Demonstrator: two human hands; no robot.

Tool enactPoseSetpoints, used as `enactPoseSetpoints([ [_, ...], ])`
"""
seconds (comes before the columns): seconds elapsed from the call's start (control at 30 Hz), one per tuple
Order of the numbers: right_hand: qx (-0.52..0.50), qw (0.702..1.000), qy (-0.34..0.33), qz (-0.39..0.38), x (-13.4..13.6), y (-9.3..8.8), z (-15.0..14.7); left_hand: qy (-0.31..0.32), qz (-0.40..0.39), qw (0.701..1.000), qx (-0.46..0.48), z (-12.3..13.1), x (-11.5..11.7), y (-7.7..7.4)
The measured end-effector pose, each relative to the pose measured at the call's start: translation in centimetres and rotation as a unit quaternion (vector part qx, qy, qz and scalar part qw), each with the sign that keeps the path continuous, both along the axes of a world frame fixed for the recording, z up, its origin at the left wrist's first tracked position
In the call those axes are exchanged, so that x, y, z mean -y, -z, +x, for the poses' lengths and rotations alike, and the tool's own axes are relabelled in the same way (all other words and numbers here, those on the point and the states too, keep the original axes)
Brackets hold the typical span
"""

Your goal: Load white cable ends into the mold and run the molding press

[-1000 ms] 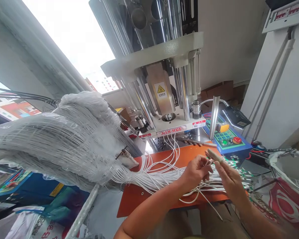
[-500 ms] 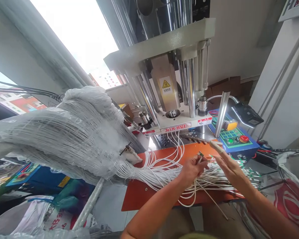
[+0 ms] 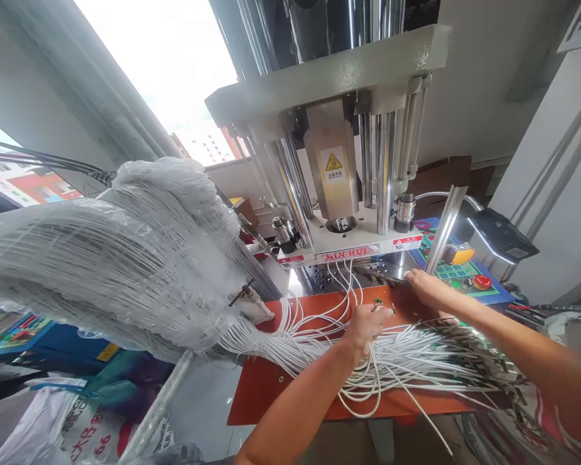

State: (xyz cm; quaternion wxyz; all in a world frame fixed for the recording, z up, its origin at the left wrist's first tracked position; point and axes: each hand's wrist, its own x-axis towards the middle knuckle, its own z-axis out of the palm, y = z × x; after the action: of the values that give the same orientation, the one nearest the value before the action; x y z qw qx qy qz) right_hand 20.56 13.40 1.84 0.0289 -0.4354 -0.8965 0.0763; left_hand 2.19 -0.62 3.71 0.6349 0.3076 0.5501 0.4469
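My left hand (image 3: 366, 328) is closed around white cable, above the orange-red board. Small green-and-metal connector ends (image 3: 378, 302) stick up past its fingers. My right hand (image 3: 427, 289) reaches to the front of the press, its fingers closed on the right end of a flat metal bar (image 3: 380, 272). The fingertips' far side is hidden. Beneath my hands a thick bundle of white cables (image 3: 310, 345) lies across the board (image 3: 256, 394), connector ends to the right. A few white cables (image 3: 341, 284) run up under the press (image 3: 329, 242).
A plastic-wrapped mass of cables (image 3: 101, 265) hangs at left. Behind my right arm stands a blue control box with a red button (image 3: 482, 282). A metal upright (image 3: 446, 229) and a lit lamp (image 3: 503, 236) rise there. A printed sack (image 3: 87, 420) lies lower left.
My right hand has moved from beside the left hand, where its fingers were stretched out, forward to the metal bar. My left hand has shifted slightly left, still holding cable. The view has shifted a little.
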Motion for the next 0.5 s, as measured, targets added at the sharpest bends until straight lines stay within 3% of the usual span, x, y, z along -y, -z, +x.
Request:
enactPoseSetpoints([
  [0.07, 0.011, 0.999, -0.012, -0.038, 1.0, -1.1, -0.5, 0.015, -0.032, 0.999, 0.031, -0.1, -0.8, 0.0],
  [0.2, -0.036, 0.979, 0.010, -0.200, 3.4, -2.6, -1.3, 0.005, -0.046, 0.999, 0.027, 0.3, -1.8, 0.6],
  [0.43, -0.193, 0.922, 0.073, -0.328, 6.4, -0.8, -1.2, 0.055, -0.047, 0.997, 0.018, 0.6, -1.6, 1.4],
  [0.5, -0.212, 0.918, 0.086, -0.325, 6.8, -0.2, -1.0, 0.070, -0.053, 0.996, 0.006, 0.6, -1.7, 1.4],
])
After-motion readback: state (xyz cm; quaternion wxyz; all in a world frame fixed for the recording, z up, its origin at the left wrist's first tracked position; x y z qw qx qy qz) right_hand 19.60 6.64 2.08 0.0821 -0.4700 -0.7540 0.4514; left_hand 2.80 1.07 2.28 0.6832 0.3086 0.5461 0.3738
